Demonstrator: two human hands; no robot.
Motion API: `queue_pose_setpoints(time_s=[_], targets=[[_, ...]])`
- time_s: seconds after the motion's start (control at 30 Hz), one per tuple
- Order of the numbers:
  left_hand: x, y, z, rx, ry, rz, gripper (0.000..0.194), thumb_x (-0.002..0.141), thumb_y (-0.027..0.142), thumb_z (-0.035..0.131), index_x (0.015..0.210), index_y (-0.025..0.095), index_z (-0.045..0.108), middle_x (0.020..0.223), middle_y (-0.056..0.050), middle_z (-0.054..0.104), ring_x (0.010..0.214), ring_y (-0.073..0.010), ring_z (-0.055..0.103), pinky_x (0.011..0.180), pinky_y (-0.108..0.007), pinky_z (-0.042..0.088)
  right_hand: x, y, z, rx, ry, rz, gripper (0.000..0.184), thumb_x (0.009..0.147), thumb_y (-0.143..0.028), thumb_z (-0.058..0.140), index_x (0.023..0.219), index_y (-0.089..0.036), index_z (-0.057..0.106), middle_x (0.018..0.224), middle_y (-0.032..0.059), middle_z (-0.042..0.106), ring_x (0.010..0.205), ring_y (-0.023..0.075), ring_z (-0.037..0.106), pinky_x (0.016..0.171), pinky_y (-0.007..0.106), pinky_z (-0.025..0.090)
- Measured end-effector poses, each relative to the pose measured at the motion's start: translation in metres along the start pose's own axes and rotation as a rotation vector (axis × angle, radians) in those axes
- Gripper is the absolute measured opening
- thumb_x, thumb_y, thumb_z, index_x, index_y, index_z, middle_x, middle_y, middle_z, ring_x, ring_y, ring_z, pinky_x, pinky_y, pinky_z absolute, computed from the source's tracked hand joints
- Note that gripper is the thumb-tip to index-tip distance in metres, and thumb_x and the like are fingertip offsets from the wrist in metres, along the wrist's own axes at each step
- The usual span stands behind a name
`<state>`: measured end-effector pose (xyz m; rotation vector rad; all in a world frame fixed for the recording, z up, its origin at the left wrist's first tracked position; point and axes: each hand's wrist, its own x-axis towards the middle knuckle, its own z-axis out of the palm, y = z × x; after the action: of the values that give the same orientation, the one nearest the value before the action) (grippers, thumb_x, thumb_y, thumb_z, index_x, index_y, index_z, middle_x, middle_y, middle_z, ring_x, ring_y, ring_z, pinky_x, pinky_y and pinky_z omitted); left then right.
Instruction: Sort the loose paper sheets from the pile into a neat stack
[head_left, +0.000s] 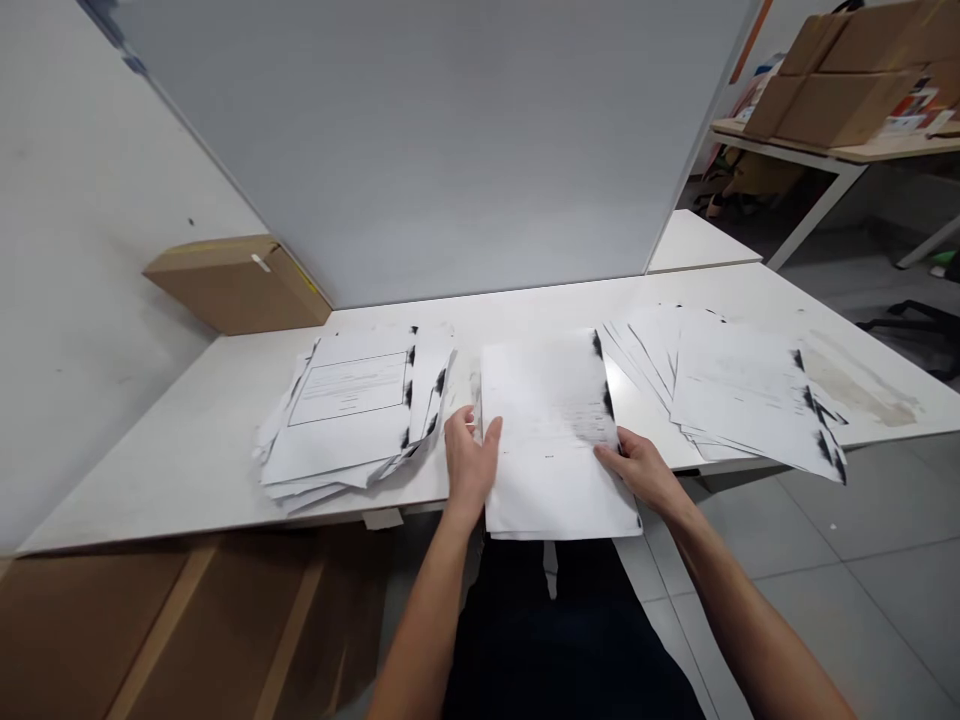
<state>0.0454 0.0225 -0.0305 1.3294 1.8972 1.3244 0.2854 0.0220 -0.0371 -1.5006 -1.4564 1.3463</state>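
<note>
A stack of white printed sheets (551, 490) with black smudges along its right edge lies in front of me, its near end jutting past the table edge. My right hand (641, 472) grips the right side, thumb on top and fingers partly hidden underneath. At the left edge, my left hand (471, 465) is open, its thumb against the paper and its curled fingers apart from the thumb, beside the stack. To the left sits an uneven pile of printed sheets (349, 400), the top one bearing a framed block of text. Fanned-out sheets (739, 390) lie to the right.
The white table (172, 440) meets a tall grey-white panel (465, 150) at the back. A cardboard box (232, 285) leans at the back left. Larger brown cartons (150, 620) stand below at left. Another desk (862, 150) carries boxes at the far right.
</note>
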Motion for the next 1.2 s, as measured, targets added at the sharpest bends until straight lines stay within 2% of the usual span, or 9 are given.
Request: queue_pose_setpoints(time_s=[0.1,0.2,0.27,0.4,0.57,0.77,0.97,1.13,1.2], targets=[[0.016,-0.014,-0.011,-0.294,-0.133,-0.237,0.059,0.073,0.047,0.062,0.119,0.014,0.044,0.104,-0.013,0.057,0.089,-0.0192,0.058,0.081,-0.035,0.045,-0.004,0.0,0.002,0.05,0.012,-0.03,0.032,0.077,-0.041,0.057,0.1,-0.019,0.062,0.098,0.0067,0.068,0.087,0.0246,0.063,0.068,0.032,0.051],[0.018,-0.009,-0.014,-0.598,-0.202,-0.325,0.052,0.072,0.048,0.063,0.109,0.014,0.052,0.089,-0.009,0.063,0.078,-0.017,0.06,0.075,-0.032,0.047,-0.005,-0.001,0.004,0.117,0.038,-0.084,0.035,0.077,-0.043,0.059,0.104,-0.02,0.062,0.1,0.0068,0.068,0.091,0.0247,0.063,0.073,0.034,0.052],[0.016,0.004,-0.017,-0.674,-0.179,-0.268,0.043,0.071,0.048,0.064,0.097,0.015,0.058,0.078,-0.005,0.064,0.07,-0.0153,0.059,0.068,-0.028,0.047,-0.003,-0.007,0.002,0.165,0.066,-0.155,0.036,0.077,-0.042,0.06,0.105,-0.021,0.062,0.104,0.0068,0.067,0.095,0.0247,0.062,0.078,0.035,0.051],[0.016,0.044,-0.031,-0.59,-0.09,0.049,0.028,0.076,0.045,0.06,0.077,0.017,0.06,0.068,0.0,0.06,0.067,-0.0121,0.056,0.063,-0.023,0.045,0.006,-0.034,-0.006,0.23,0.172,-0.32,0.029,0.076,-0.039,0.063,0.099,-0.022,0.064,0.101,0.0045,0.068,0.097,0.0237,0.061,0.084,0.036,0.048],[0.015,0.074,-0.039,-0.506,0.019,0.332,0.02,0.082,0.037,0.056,0.088,0.019,0.06,0.077,-0.001,0.06,0.077,-0.0123,0.057,0.073,-0.024,0.046,0.019,-0.056,-0.012,0.308,0.17,-0.479,0.028,0.078,-0.033,0.063,0.104,-0.024,0.06,0.109,0.0027,0.065,0.105,0.0212,0.057,0.093,0.036,0.043],[0.013,0.062,-0.024,-0.515,-0.056,0.317,0.023,0.083,0.039,0.053,0.09,0.018,0.058,0.082,-0.003,0.062,0.083,-0.0143,0.059,0.079,-0.027,0.047,0.026,-0.04,-0.006,0.295,0.137,-0.396,0.029,0.076,-0.036,0.065,0.101,-0.022,0.06,0.107,0.0048,0.066,0.104,0.0225,0.059,0.093,0.039,0.043],[0.014,0.072,-0.026,-0.55,-0.055,0.358,0.023,0.085,0.035,0.051,0.099,0.018,0.059,0.097,-0.005,0.065,0.097,-0.0157,0.058,0.087,-0.028,0.045,0.028,-0.045,-0.01,0.255,0.172,-0.437,0.029,0.078,-0.036,0.062,0.103,-0.021,0.062,0.112,0.0051,0.065,0.107,0.0218,0.057,0.095,0.037,0.041],[0.017,0.066,-0.021,-0.636,-0.113,0.247,0.024,0.084,0.037,0.053,0.096,0.018,0.059,0.102,-0.006,0.065,0.098,-0.0165,0.059,0.088,-0.03,0.046,0.032,-0.037,-0.009,0.091,0.073,-0.284,0.039,0.072,-0.043,0.066,0.103,-0.019,0.065,0.108,0.008,0.067,0.102,0.0258,0.06,0.086,0.039,0.048],[0.02,0.064,-0.02,-0.706,-0.087,0.221,0.025,0.083,0.038,0.054,0.097,0.018,0.058,0.103,-0.006,0.064,0.099,-0.0168,0.059,0.089,-0.031,0.046,0.032,-0.04,-0.014,0.023,0.103,-0.256,0.04,0.072,-0.045,0.065,0.101,-0.018,0.067,0.106,0.0077,0.068,0.101,0.0275,0.06,0.085,0.039,0.048]])
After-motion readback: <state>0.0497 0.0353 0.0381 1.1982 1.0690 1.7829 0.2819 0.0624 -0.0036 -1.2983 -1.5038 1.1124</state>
